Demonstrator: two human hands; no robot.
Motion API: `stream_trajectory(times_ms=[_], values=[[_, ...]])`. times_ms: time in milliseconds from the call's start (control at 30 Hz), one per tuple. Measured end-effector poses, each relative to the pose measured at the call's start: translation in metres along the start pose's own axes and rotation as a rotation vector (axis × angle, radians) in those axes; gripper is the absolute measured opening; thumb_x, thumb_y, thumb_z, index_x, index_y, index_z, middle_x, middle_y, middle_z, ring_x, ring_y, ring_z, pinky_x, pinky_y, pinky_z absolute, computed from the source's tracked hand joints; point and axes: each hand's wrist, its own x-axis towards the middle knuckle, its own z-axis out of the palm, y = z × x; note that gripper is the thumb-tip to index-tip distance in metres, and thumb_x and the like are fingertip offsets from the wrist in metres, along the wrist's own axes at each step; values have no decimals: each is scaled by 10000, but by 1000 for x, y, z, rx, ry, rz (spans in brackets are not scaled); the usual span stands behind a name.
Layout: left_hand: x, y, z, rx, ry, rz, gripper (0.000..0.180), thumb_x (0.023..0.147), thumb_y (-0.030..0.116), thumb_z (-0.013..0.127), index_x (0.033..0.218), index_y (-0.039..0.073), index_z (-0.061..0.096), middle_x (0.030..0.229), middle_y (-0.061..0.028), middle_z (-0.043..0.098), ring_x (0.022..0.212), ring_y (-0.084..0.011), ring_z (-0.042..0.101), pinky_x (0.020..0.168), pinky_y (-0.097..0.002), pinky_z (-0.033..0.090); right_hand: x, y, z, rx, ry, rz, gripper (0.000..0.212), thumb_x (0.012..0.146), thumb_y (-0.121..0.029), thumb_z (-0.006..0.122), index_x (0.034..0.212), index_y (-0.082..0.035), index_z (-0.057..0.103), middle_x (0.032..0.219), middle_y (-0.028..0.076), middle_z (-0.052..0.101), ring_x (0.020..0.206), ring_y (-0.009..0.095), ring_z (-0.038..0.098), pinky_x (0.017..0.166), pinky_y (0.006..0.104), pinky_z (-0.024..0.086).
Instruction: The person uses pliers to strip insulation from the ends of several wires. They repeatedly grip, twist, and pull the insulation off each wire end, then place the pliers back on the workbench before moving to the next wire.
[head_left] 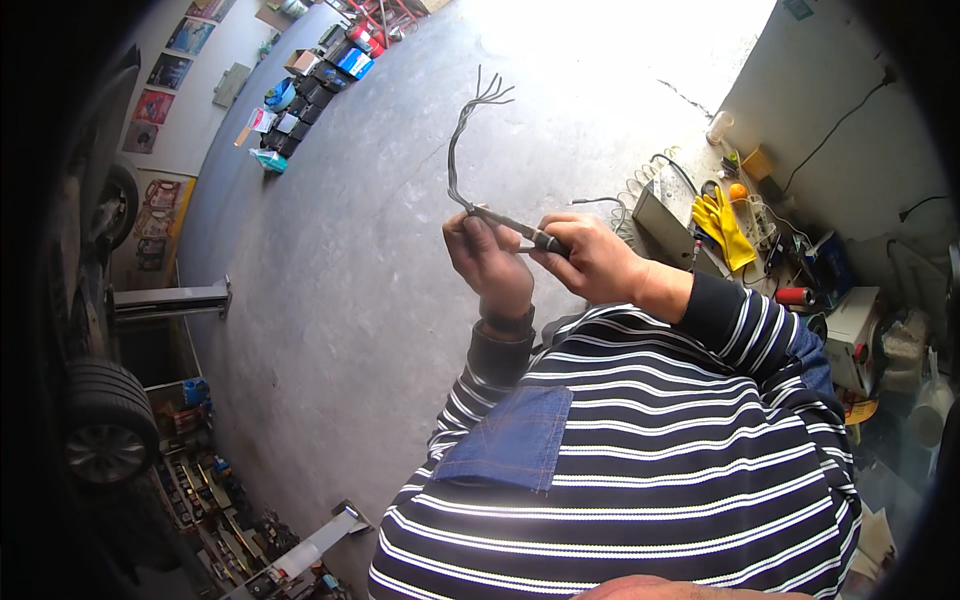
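A bundle of thin dark wires (453,165) rises from my left hand (489,262), its several loose ends fanned out at the top. My left hand is closed, thumb and fingers pinching the wires at their lower end. My right hand (602,262) is wrapped around a slim dark-handled tool (548,242). The tool's narrow shaft slants up and left to where the left fingers grip the wires. Its exact kind cannot be made out. Both hands are close together, held in front of my body above the grey floor (340,300).
To the right, a cluttered bench holds yellow gloves (722,230), a metal box (668,222), a coiled hose and a red can (795,296). At left stand a car wheel (108,420) and a lift arm (175,301). Several batteries (312,98) line the far left wall.
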Motion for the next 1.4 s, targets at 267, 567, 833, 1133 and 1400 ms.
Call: stream_trajectory(times_ms=[267, 567, 833, 1133, 1400], values=[[3, -2, 4, 5, -37, 49, 207, 1139, 252, 456, 1008, 94, 486, 735, 28, 424, 561, -49, 310, 486, -227, 275, 4, 0, -2, -236, 155, -111, 149, 910, -106, 720, 911, 18, 638, 989, 169, 656, 825, 399, 664, 704, 461, 546], [4, -5, 2, -8, -102, 51, 210, 1142, 229, 435, 969, 110, 442, 721, 36, 380, 558, -48, 276, 477, -238, 241, 5, 5, -12, -225, 92, -106, 156, 921, -160, 723, 916, -17, 660, 980, 132, 659, 833, 384, 678, 704, 467, 556], [2, -5, -1, -75, -99, -23, 210, 1142, 235, 438, 965, 121, 433, 702, 41, 345, 547, -53, 246, 465, -243, 229, 4, 6, -13, -194, 45, -98, 199, 873, -145, 765, 838, 19, 658, 875, 177, 651, 756, 402, 673, 672, 463, 549], [2, -2, -4, -138, -98, -47, 207, 1137, 260, 456, 979, 126, 451, 719, 37, 361, 548, -53, 252, 460, -237, 237, 4, 9, -6, -108, 28, -95, 213, 868, -138, 774, 815, 33, 658, 853, 193, 650, 751, 409, 671, 669, 454, 544], [5, -3, -1, -161, -63, -74, 252, 1135, 304, 463, 958, 126, 452, 741, 36, 398, 564, -45, 289, 459, -222, 241, 4, 5, -5, 61, -18, -39, 166, 931, -74, 714, 837, 40, 639, 794, 178, 600, 671, 374, 585, 617, 418, 474]])
